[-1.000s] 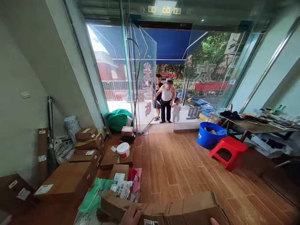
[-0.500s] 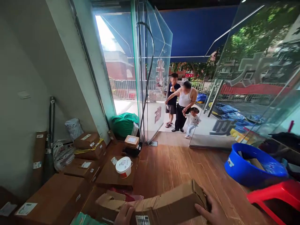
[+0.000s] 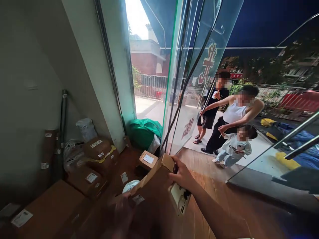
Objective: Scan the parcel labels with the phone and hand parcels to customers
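A long, creased cardboard box (image 3: pixel 152 179) is tilted in front of me, its far end raised. My right hand (image 3: pixel 183 174) is closed round that far end, thumb on the near face and fingers over the edge. Just below this hand is a light-coloured phone (image 3: pixel 179 199) with its camera lenses showing; what supports it I cannot tell. My left hand (image 3: pixel 122 207), dark and blurred, grips the near part of the box beside a white label. Behind the box, a white tub lid (image 3: pixel 131 186) and a small labelled carton (image 3: pixel 149 160) are partly covered.
Several labelled cartons (image 3: pixel 52 205) line the left wall. A green bundle (image 3: pixel 145 132) sits by the glass door (image 3: pixel 199 99). In the doorway stand a person in a white vest (image 3: pixel 235 113), a person in dark clothes (image 3: pixel 211 103) and a child (image 3: pixel 234 146).
My view has turned left and moved nearer the door. The box has swung from lying crosswise to pointing away, its far end lifted. The phone has come into view, and the child faces inward more.
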